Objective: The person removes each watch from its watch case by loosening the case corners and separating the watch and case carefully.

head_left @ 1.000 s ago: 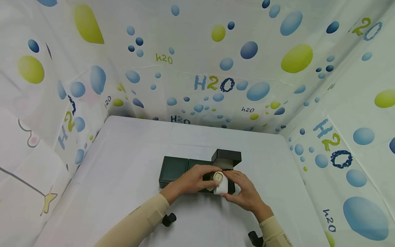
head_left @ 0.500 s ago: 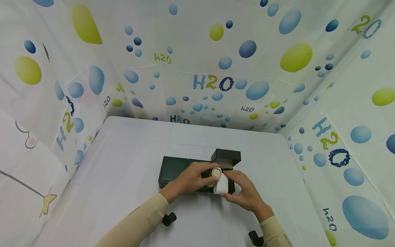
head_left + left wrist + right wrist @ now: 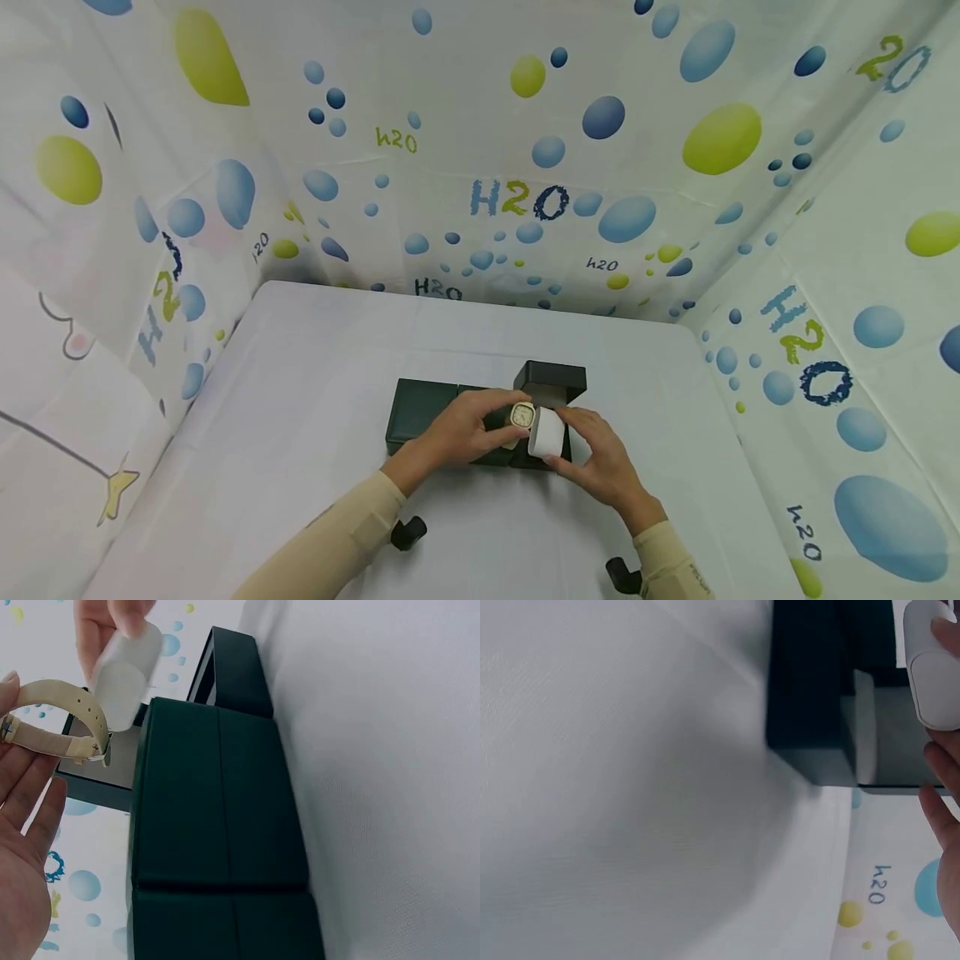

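Note:
In the head view, my left hand (image 3: pixel 467 425) pinches a wristwatch (image 3: pixel 522 415) with a pale square face. Its cream strap (image 3: pixel 49 741) forms a closed loop in the left wrist view. To the right, my right hand (image 3: pixel 606 462) grips a smooth white watch cushion (image 3: pixel 547 432) between thumb and fingers; watch and cushion stand close but apart. Both are above an open dark green watch box (image 3: pixel 551 381), its lid raised at the back. The right wrist view shows the cushion (image 3: pixel 936 688) over the box's grey interior (image 3: pixel 901 735). My left hand partly hides the neighbouring box.
Two closed dark green boxes stand in a row left of the open one; the leftmost box (image 3: pixel 422 410) shows best. All rest on a white-covered table (image 3: pixel 322 350). A bubble-patterned curtain (image 3: pixel 450 100) surrounds the table at the back and sides.
My left hand has drawn the watch up and left, off the white cushion. My right hand has raised the cushion slightly and shifted it right, tilting it.

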`<control>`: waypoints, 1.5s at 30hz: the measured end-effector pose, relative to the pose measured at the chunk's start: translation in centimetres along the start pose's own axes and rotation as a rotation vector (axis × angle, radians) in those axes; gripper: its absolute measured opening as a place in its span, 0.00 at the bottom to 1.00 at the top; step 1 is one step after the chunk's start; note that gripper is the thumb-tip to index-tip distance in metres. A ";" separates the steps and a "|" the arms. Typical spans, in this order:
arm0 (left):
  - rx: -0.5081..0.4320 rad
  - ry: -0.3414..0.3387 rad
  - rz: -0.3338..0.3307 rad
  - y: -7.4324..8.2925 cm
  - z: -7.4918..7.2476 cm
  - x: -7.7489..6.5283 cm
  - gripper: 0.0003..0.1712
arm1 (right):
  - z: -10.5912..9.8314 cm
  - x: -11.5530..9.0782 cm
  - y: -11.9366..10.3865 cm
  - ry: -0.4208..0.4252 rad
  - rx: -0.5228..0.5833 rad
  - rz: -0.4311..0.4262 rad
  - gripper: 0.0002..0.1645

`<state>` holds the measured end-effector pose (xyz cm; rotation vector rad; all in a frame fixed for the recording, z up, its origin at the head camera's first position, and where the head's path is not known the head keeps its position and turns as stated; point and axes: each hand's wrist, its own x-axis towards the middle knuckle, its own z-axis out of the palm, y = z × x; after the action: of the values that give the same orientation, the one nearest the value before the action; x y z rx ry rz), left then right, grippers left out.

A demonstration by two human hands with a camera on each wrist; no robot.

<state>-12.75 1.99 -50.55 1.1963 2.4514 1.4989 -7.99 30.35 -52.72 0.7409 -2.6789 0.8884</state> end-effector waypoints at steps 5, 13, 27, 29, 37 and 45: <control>0.034 -0.005 0.043 0.4 0.1 -0.6 0.30 | 0.2 0.0 0.2 -0.015 0.000 0.030 0.45; 0.054 -0.018 0.034 1.0 0.6 -2.6 0.29 | 0.7 -0.2 0.7 -0.040 -0.011 0.049 0.46; 0.067 -0.032 -0.003 1.0 0.7 -4.5 0.24 | 1.6 -0.4 1.2 -0.078 -0.026 0.069 0.48; 0.068 -0.031 0.007 0.9 0.8 -4.7 0.24 | 1.7 -0.5 1.2 -0.089 -0.032 0.081 0.48; 0.160 -0.084 0.081 0.7 1.4 -5.8 0.24 | 1.6 -0.4 1.0 -0.130 0.000 0.143 0.47; 0.193 -0.178 0.075 0.1 2.0 -7.2 0.25 | 1.7 -0.4 1.1 -0.160 0.032 0.181 0.47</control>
<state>-6.84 -0.92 -54.07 1.4004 2.5014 1.1343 -8.32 30.22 -54.70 0.6076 -2.9171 0.9529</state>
